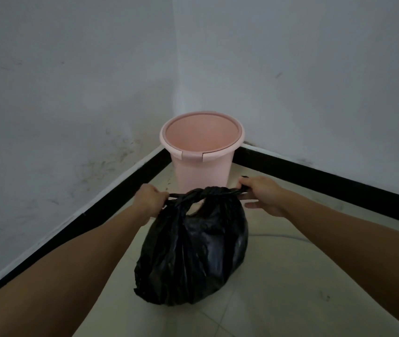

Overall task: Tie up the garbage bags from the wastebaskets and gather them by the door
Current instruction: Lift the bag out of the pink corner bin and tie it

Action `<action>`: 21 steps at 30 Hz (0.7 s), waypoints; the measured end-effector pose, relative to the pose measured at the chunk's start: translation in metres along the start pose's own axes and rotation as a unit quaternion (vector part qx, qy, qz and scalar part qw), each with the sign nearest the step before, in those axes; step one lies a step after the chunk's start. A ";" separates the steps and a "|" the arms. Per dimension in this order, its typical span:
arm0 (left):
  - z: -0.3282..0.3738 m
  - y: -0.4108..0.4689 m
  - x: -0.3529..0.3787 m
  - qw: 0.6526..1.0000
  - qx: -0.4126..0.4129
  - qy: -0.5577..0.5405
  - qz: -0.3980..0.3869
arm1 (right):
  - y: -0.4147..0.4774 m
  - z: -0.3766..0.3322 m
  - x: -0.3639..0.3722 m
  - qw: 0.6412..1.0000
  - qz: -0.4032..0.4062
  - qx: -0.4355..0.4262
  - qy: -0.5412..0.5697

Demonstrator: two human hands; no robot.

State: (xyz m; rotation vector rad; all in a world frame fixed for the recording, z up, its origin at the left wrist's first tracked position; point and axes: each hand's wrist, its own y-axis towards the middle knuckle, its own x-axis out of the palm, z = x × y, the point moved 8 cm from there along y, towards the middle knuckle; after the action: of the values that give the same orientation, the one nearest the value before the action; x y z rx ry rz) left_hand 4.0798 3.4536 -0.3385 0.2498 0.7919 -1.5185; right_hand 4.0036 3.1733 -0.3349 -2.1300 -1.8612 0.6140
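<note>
In the corner of the room, where two grey walls meet, I see a pink wastebasket (pixel 202 166) standing upright on the tiled floor (pixel 290 276). Just in front of it is the black garbage bag (pixel 191 251), full and rounded, low over the tiles; I cannot tell if it rests on them. Its top is twisted into a knot (pixel 214 190). The left hand (pixel 148 199) is curled tightly around the left end of the twisted plastic. The right hand (pixel 264 194) pinches the right end. Both ends are stretched sideways from the knot. A black baseboard (pixel 315 176) runs along the walls.
</note>
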 end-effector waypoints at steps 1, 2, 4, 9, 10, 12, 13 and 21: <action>-0.008 0.003 -0.008 0.998 -0.025 -0.048 0.021 | 0.000 0.006 -0.010 1.000 0.027 0.012 0.011; -0.015 0.004 -0.013 0.991 -0.051 -0.116 0.037 | -0.001 0.012 -0.018 0.998 0.049 0.021 0.030; -0.017 0.005 -0.014 0.954 -0.082 -0.286 0.033 | -0.001 0.023 -0.023 0.992 0.067 0.040 0.102; 0.021 -0.006 0.003 0.834 -0.091 -0.544 0.002 | -0.002 0.031 0.001 0.925 0.072 0.052 0.369; 0.024 -0.010 0.004 0.847 -0.085 -0.524 0.004 | -0.002 0.031 0.004 0.909 0.080 0.050 0.406; 0.026 -0.013 0.000 0.919 -0.037 -0.392 0.015 | -0.001 0.030 0.003 0.886 0.101 0.040 0.452; 0.028 -0.013 -0.004 0.959 0.019 -0.281 0.029 | 0.000 0.030 -0.001 0.881 0.116 0.036 0.458; 0.037 -0.040 0.001 0.898 0.376 0.228 0.015 | -0.007 0.039 -0.056 0.902 0.250 0.018 0.352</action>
State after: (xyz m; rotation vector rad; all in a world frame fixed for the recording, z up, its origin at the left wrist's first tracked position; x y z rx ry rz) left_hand 4.0534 3.4273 -0.2994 1.2250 0.5100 -1.7051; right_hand 3.9738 3.1157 -0.3581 -2.3671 -0.9194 -0.0665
